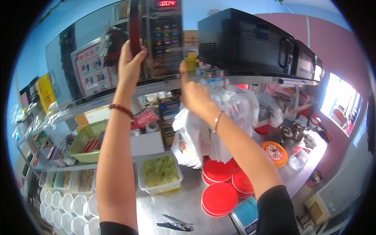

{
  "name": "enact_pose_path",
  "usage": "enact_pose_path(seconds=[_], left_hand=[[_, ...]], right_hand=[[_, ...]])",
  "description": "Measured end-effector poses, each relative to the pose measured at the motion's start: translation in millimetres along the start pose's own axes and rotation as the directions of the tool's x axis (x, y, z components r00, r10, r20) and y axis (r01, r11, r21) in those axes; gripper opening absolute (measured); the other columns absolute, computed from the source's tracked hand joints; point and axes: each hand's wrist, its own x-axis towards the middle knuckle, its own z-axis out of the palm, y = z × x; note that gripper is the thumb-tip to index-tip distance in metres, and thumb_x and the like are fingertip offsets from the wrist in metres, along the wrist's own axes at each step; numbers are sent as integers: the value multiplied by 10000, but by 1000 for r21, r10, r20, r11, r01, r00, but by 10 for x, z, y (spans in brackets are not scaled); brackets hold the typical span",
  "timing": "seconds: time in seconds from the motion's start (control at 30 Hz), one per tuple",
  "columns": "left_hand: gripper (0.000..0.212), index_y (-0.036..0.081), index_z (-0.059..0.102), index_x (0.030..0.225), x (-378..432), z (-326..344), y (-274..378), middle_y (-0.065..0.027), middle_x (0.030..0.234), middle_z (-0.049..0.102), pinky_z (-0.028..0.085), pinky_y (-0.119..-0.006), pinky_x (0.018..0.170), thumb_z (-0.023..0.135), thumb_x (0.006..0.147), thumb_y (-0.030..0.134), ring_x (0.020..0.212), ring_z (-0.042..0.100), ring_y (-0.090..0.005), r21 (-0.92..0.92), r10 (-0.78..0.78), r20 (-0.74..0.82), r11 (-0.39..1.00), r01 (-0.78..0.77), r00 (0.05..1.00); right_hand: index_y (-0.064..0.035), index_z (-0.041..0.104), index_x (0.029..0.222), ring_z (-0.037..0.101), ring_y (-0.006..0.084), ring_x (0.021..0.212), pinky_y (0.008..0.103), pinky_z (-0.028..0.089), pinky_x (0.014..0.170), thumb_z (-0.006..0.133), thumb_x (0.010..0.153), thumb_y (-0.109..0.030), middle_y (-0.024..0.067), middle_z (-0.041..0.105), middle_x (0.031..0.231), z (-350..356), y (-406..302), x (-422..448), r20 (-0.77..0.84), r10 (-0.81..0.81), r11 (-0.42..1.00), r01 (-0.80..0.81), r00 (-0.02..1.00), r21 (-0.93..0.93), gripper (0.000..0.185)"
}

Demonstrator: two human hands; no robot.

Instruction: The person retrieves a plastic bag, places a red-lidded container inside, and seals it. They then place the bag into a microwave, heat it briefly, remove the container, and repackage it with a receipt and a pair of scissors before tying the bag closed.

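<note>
My left hand point(130, 63) is wrapped around the dark red door handle point(134, 28) of a microwave oven point(166, 61) on the upper shelf. Its fingers go behind the handle and are partly hidden. My right hand point(194, 91) holds nothing. The index finger points up at the lower right corner of the microwave's front, the other fingers curled; whether the tip touches is unclear. Lit red digits point(167, 3) show above the button panel point(166, 38). Just beyond and below my right hand hang white plastic bags point(217, 138).
A second black microwave point(243, 44) stands right on the steel shelf point(158, 86). Below, the steel counter point(164, 202) bears a tub of cut green vegetable point(160, 173), red lids point(219, 198), a stapler-like tool point(176, 224), a scale point(245, 216) and white cups point(80, 204). A green basket point(85, 157) sits left.
</note>
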Motion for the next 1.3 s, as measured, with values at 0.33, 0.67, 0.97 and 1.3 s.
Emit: enact_pose_path(seconds=[0.33, 0.67, 0.97, 1.3], left_hand=[[344, 42, 429, 1133, -14, 90, 43, -6, 891, 508, 395, -213, 759, 555, 812, 34, 820, 485, -82, 26, -25, -17, 999, 25, 1000], [377, 33, 417, 1159, 18, -62, 35, -9, 953, 503, 369, -238, 847, 558, 809, 26, 916, 484, -102, -5, 2, 2, 1000, -2, 1000], [399, 32, 427, 1084, 24, 71, -114, -76, 909, 555, 420, -283, 770, 581, 720, -24, 842, 534, -172, 130, 178, -70, 977, -168, 982], [428, 6, 414, 1087, 19, 58, -134, -153, 945, 540, 424, -316, 782, 558, 691, -67, 883, 547, -258, 97, 149, -98, 985, -139, 984]], right_hand=[[-23, -160, 1320, 591, 383, 608, 448, 475, 563, 561, 670, -48, 235, 593, 666, 126, 22, 25, -81, 42, 998, -39, 996, 44, 971], [36, -177, 1300, 600, 378, 623, 440, 486, 584, 523, 689, -42, 260, 592, 695, 96, -80, 38, -71, 10, 1000, -11, 997, -1, 932], [-11, -228, 1284, 604, 387, 664, 428, 502, 595, 607, 702, -133, 238, 606, 748, 130, 24, 97, -41, 54, 993, -58, 998, -99, 1025], [-77, -173, 1319, 584, 407, 795, 430, 478, 674, 562, 763, -144, 279, 573, 924, 160, -68, 116, -14, 100, 994, -101, 995, -46, 924]])
